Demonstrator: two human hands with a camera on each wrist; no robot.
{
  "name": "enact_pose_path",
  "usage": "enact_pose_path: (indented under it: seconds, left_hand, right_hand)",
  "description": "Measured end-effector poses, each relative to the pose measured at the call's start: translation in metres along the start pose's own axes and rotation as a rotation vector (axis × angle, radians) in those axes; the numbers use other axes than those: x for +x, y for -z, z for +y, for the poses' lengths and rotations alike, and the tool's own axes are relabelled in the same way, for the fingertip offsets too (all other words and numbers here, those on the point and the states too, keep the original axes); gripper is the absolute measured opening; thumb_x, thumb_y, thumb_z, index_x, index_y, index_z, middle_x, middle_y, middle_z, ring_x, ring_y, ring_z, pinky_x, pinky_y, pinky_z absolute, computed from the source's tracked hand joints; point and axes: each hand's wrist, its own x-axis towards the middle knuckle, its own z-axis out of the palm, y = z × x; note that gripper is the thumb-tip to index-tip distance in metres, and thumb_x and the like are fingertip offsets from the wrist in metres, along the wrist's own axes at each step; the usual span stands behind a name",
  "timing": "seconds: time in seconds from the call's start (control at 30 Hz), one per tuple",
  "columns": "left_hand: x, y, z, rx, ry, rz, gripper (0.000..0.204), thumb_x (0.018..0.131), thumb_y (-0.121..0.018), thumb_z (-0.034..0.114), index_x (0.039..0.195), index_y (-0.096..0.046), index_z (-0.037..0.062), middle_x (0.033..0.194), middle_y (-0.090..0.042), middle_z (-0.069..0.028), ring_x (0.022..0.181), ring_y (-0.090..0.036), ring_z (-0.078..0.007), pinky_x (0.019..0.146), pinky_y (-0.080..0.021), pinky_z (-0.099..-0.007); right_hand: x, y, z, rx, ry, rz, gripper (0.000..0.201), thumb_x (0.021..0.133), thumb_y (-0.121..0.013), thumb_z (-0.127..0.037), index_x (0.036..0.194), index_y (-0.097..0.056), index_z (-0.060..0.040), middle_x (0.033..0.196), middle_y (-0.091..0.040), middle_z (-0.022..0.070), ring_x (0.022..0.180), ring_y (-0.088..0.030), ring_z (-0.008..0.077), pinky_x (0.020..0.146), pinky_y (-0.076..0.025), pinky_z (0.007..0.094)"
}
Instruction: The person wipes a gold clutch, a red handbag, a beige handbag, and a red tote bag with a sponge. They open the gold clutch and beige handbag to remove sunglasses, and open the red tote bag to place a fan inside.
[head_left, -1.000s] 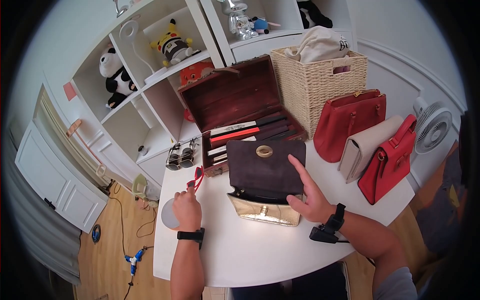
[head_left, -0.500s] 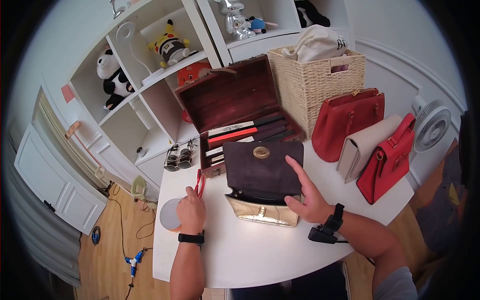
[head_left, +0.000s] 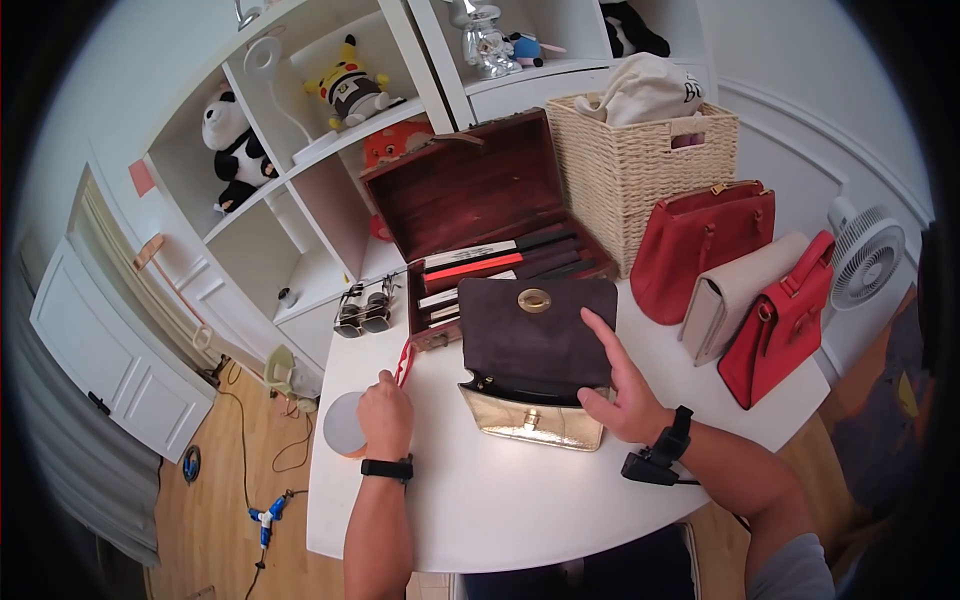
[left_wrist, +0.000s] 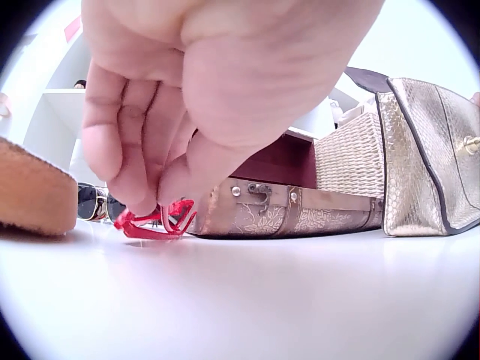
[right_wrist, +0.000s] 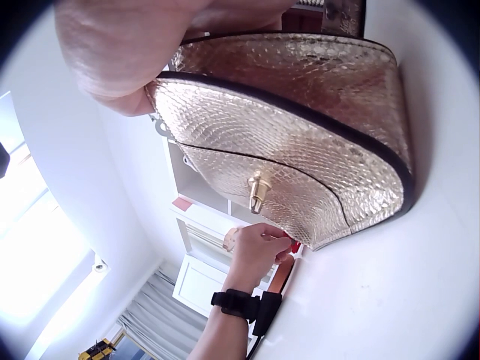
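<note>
My left hand (head_left: 386, 415) reaches down to the white table and pinches a pair of red-framed glasses (left_wrist: 154, 223) in its fingertips. In the left wrist view the glasses hang close over the tabletop. A gold, snakeskin-textured handbag (head_left: 535, 420) stands in the middle, its dark-lined flap (head_left: 535, 335) raised and showing an oval gold clasp plate. At the bag's right side my right hand (head_left: 632, 405) holds it, thumb at the front corner and index finger along the flap's edge; its other fingers are hidden. A gold turn-lock (right_wrist: 259, 191) sticks out from the bag's front.
Beside my left hand lies a round grey-topped disc (head_left: 343, 425). Sunglasses (head_left: 365, 308) sit at the back left, near an open wooden chest (head_left: 470, 190) holding several boxes. A woven basket (head_left: 640, 165) stands behind. Two red handbags (head_left: 700, 255) and a beige clutch (head_left: 740, 295) line the right.
My left hand has shifted slightly right, and the red glasses have turned with it, now showing more edge-on. The right hand and the gold handbag keep their place.
</note>
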Motion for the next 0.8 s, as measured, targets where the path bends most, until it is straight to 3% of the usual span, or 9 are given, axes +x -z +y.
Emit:
enact_pose_path:
  seconds: [0.1,0.2,0.4,0.47,0.6,0.67,0.8]
  left_hand:
    - [-0.001,0.006,0.005,0.0,-0.001,0.013,0.007,0.089,-0.057,0.007,0.091,-0.06,0.0003,0.07,-0.069,-0.0214,0.066,-0.07,-0.0395,0.06,-0.057,-0.0472]
    - [-0.001,0.004,0.007,-0.002,0.039,-0.033,0.011,0.084,-0.066,0.011,0.088,-0.063,0.0008,0.073,-0.069,-0.0217,0.072,-0.07,-0.0408,0.066,-0.057,-0.0486]
    - [-0.003,-0.005,0.001,-0.296,-0.197,-0.06,0.013,0.079,-0.073,0.015,0.075,-0.067,0.0042,0.072,-0.069,-0.0149,0.069,-0.069,-0.0374,0.068,-0.055,-0.047]
    - [0.0,0.01,0.011,-0.281,-0.023,-0.118,0.014,0.082,-0.075,0.016,0.086,-0.066,0.0055,0.082,-0.071,-0.0167,0.079,-0.068,-0.0365,0.072,-0.054,-0.0466]
    - [0.0,0.011,0.008,-0.17,-0.019,-0.049,0.021,0.081,-0.076,0.018,0.099,-0.07,0.0105,0.096,-0.072,-0.0158,0.093,-0.067,-0.0343,0.078,-0.053,-0.045]
    - [-0.006,0.005,0.009,-0.097,-0.1,-0.023,0.031,0.082,-0.075,0.018,0.112,-0.07,0.0159,0.112,-0.069,-0.0153,0.109,-0.062,-0.0306,0.09,-0.047,-0.0474]
    - [-0.009,-0.001,0.002,-0.046,-0.219,-0.058,0.035,0.084,-0.072,0.016,0.118,-0.068,0.0171,0.123,-0.065,-0.0135,0.117,-0.058,-0.0278,0.098,-0.04,-0.0512]
  right_hand:
    - [0.0,0.0,-0.001,-0.003,0.004,0.002,0.086,0.086,-0.059,-0.006,0.159,-0.014,0.0023,0.162,-0.024,0.0223,0.153,-0.023,0.0299,0.124,-0.017,0.0386]
    - [0.0,0.0,-0.003,-0.008,-0.003,-0.002,0.086,0.087,-0.059,-0.006,0.159,-0.014,0.0024,0.162,-0.024,0.0223,0.153,-0.023,0.03,0.124,-0.017,0.0387]
    - [0.0,0.001,-0.001,0.005,0.001,-0.007,0.085,0.087,-0.06,-0.007,0.159,-0.015,0.0029,0.162,-0.025,0.0224,0.153,-0.023,0.0304,0.123,-0.017,0.039]
    - [0.0,0.001,-0.001,-0.003,0.003,-0.003,0.085,0.087,-0.06,-0.007,0.159,-0.015,0.0029,0.162,-0.025,0.0224,0.152,-0.024,0.0304,0.123,-0.017,0.0391]
    - [0.0,0.0,0.0,0.02,-0.008,-0.001,0.085,0.087,-0.06,-0.007,0.159,-0.016,0.0028,0.162,-0.025,0.0221,0.152,-0.024,0.0303,0.123,-0.018,0.0391]
    - [0.0,0.001,0.0,0.006,-0.002,-0.001,0.085,0.087,-0.06,-0.007,0.159,-0.016,0.0024,0.162,-0.026,0.022,0.152,-0.024,0.0302,0.123,-0.018,0.039]
    - [0.0,0.001,-0.002,-0.02,-0.002,-0.005,0.084,0.086,-0.06,-0.005,0.159,-0.017,0.0007,0.162,-0.026,0.0212,0.152,-0.025,0.0293,0.123,-0.019,0.0388]
